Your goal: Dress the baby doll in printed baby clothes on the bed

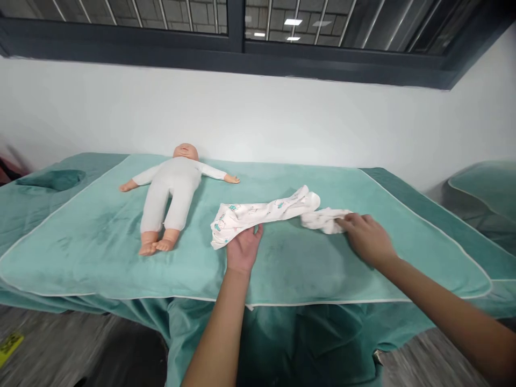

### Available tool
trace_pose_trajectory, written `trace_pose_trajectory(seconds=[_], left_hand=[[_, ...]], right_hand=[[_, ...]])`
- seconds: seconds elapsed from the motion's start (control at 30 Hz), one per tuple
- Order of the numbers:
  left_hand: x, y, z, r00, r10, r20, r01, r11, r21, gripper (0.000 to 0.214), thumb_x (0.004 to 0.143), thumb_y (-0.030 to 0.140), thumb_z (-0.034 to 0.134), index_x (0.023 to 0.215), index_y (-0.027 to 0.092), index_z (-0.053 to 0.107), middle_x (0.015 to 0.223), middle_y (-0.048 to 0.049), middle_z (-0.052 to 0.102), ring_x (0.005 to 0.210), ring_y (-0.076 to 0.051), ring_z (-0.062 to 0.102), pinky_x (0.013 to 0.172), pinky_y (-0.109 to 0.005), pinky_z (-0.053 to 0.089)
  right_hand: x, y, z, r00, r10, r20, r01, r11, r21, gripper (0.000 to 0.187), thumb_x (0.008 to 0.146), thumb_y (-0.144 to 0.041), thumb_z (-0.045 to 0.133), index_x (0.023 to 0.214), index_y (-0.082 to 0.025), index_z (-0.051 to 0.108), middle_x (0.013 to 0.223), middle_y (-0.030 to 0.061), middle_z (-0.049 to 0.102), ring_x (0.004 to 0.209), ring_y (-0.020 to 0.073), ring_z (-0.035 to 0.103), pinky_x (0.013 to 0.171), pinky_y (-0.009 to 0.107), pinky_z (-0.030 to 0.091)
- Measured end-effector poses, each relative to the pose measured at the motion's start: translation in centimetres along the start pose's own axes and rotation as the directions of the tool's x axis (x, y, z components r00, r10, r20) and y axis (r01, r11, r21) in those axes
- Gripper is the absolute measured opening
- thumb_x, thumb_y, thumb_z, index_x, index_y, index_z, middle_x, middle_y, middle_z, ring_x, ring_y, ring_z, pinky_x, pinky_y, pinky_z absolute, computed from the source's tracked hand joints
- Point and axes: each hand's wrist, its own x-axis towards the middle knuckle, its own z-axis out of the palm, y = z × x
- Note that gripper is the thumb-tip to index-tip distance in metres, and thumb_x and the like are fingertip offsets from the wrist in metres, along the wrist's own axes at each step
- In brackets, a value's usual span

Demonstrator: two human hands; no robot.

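A white baby garment (266, 212) with small teal prints stretches across the middle of the bed, bunched lengthwise. My left hand (243, 250) grips its left part from below, palm up, with most of the fingers hidden under the fabric. To the right, a crumpled plain white part (324, 219) meets the printed part; it looks like the same cloth, though the join is unclear. My right hand (368, 236) pinches the end of this white part, its fingertips partly hidden. On the left, a baby doll (173, 183) in a white body suit lies on its back, arms spread.
A teal plush cover (282, 279) with white piping lies over the bed. A white wall (258, 118) and a dark window frame (237, 54) stand behind it. A teal pillow (487, 185) is at the right, and a folded teal cloth (50, 180) at the left.
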Motion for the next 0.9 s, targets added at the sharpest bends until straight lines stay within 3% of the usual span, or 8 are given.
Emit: trace_pose_trajectory(seconds=[0.2, 0.37, 0.47, 0.53, 0.6, 0.73, 0.8, 0.9], left_hand=[[-1.7, 2.0, -1.0, 0.999, -0.028, 0.042, 0.027, 0.999, 0.036, 0.034, 0.095, 0.040, 0.051, 0.125, 0.030, 0.063, 0.141, -0.0074, 0.059, 0.130, -0.026, 0.054, 0.107, -0.050, 0.046], [-6.2, 3.5, -4.2, 0.998, -0.048, -0.029, 0.053, 0.980, 0.193, 0.024, 0.089, 0.029, 0.064, 0.112, 0.022, 0.067, 0.138, -0.0096, 0.060, 0.133, -0.030, 0.052, 0.110, -0.050, 0.044], [-9.2, 4.0, -5.7, 0.992, 0.047, -0.121, 0.021, 0.861, 0.508, 0.033, 0.089, 0.036, 0.065, 0.119, 0.022, 0.062, 0.133, -0.0117, 0.062, 0.123, -0.030, 0.061, 0.098, -0.048, 0.053], [-10.4, 4.3, -6.0, 0.977, 0.197, -0.085, -0.055, 0.613, 0.788, 0.034, 0.089, 0.035, 0.064, 0.120, 0.022, 0.061, 0.124, -0.0115, 0.066, 0.110, -0.027, 0.066, 0.089, -0.045, 0.056], [-10.5, 4.8, -5.8, 0.926, 0.353, 0.135, -0.218, 0.206, 0.954, 0.027, 0.091, 0.030, 0.060, 0.117, 0.022, 0.063, 0.118, -0.0102, 0.067, 0.107, -0.025, 0.065, 0.091, -0.044, 0.054], [-7.8, 6.3, -4.0, 0.734, 0.260, 0.627, -0.420, -0.551, 0.721, 0.036, 0.092, 0.016, 0.052, 0.126, 0.022, 0.062, 0.129, -0.0124, 0.062, 0.126, -0.028, 0.052, 0.107, -0.049, 0.043], [-5.7, 6.9, -2.9, 0.740, 0.137, 0.658, -0.384, -0.717, 0.581, 0.039, 0.089, 0.014, 0.055, 0.127, 0.021, 0.061, 0.135, -0.0135, 0.059, 0.133, -0.033, 0.046, 0.109, -0.053, 0.039], [-2.9, 7.6, -1.2, 0.779, 0.046, 0.625, -0.369, -0.772, 0.517, 0.027, 0.086, 0.013, 0.057, 0.110, 0.020, 0.067, 0.126, -0.0110, 0.065, 0.131, -0.033, 0.048, 0.109, -0.053, 0.037]], right_hand=[[-1.7, 4.6, 0.9, 0.959, 0.281, 0.044, -0.280, 0.960, -0.030, 0.042, 0.090, -0.014, 0.042, 0.123, -0.017, 0.066, 0.121, 0.0256, 0.063, 0.106, 0.0429, 0.058, 0.079, 0.056, 0.041], [0.5, -3.3, -1.3, 0.986, 0.030, -0.164, -0.010, 0.992, 0.125, 0.051, 0.087, -0.014, 0.047, 0.138, -0.016, 0.049, 0.139, 0.0195, 0.054, 0.129, 0.0372, 0.048, 0.107, 0.057, 0.033], [3.2, -8.8, -2.1, 0.971, -0.112, -0.212, 0.168, 0.949, 0.268, 0.047, 0.090, -0.019, 0.050, 0.136, -0.017, 0.051, 0.139, 0.0160, 0.056, 0.128, 0.0317, 0.049, 0.110, 0.051, 0.033], [5.2, -11.5, -2.2, 0.967, -0.130, -0.218, 0.195, 0.931, 0.310, 0.045, 0.090, -0.020, 0.049, 0.136, -0.018, 0.052, 0.140, 0.0149, 0.055, 0.130, 0.0304, 0.047, 0.112, 0.050, 0.028], [7.1, -13.1, -2.1, 0.970, -0.130, -0.204, 0.194, 0.923, 0.332, 0.044, 0.091, -0.019, 0.048, 0.134, -0.018, 0.054, 0.136, 0.0142, 0.058, 0.128, 0.0293, 0.049, 0.112, 0.048, 0.027], [9.9, -13.8, -2.6, 0.983, -0.161, -0.088, 0.182, 0.915, 0.360, 0.026, 0.089, -0.021, 0.049, 0.111, -0.017, 0.064, 0.107, 0.0111, 0.069, 0.105, 0.0274, 0.058, 0.097, 0.040, 0.038], [10.1, -13.4, -3.5, 0.984, -0.176, -0.016, 0.169, 0.907, 0.385, 0.018, 0.088, -0.021, 0.050, 0.099, -0.019, 0.064, 0.098, 0.0082, 0.069, 0.095, 0.0251, 0.060, 0.083, 0.035, 0.041], [9.1, -12.3, -5.9, 0.993, -0.114, 0.024, 0.092, 0.888, 0.452, 0.017, 0.088, -0.023, 0.049, 0.100, -0.022, 0.061, 0.101, 0.0049, 0.069, 0.086, 0.0217, 0.061, 0.068, 0.030, 0.039]])
